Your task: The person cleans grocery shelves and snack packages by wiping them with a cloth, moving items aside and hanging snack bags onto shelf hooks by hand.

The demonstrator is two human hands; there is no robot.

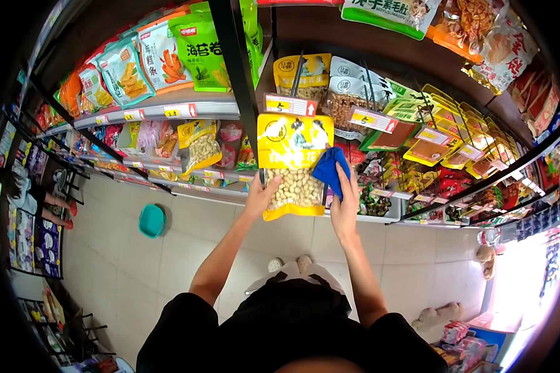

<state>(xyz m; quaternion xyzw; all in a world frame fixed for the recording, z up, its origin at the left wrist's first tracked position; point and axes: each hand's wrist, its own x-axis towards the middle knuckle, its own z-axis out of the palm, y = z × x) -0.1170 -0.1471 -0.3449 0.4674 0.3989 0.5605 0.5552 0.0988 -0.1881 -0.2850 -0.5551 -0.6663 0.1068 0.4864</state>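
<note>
Person (26, 194) in red shoes at the far left of the frame, beside one side shelf. Right of there, one teal basin (152, 221) sits on the tiled floor (186, 248). Across the upper left, the upper row of the snack shelf (214, 110) shows one green seaweed-roll bag (200, 53), with one rice-cake-strip bag (163, 59) and one teal-edged bag (126, 71) to its left; below hangs one small peanut pouch (200, 148). One black upright post (235, 68) divides this section from the next.

At centre, the left hand (261, 196) grips the lower left edge of one large yellow peanut pouch (295, 177), held upright in front of the display and hiding part of it. The right hand (346, 199) clasps one blue cloth (331, 171) against the pouch's right side, covering part of its front. Behind, one price tag (290, 105) partly blocks one hanging yellow pouch (302, 71); a second price tag (373, 120) overlaps silver pouches (348, 102), whose full count is hidden. Two white shoes (303, 264) show at lower centre.
</note>
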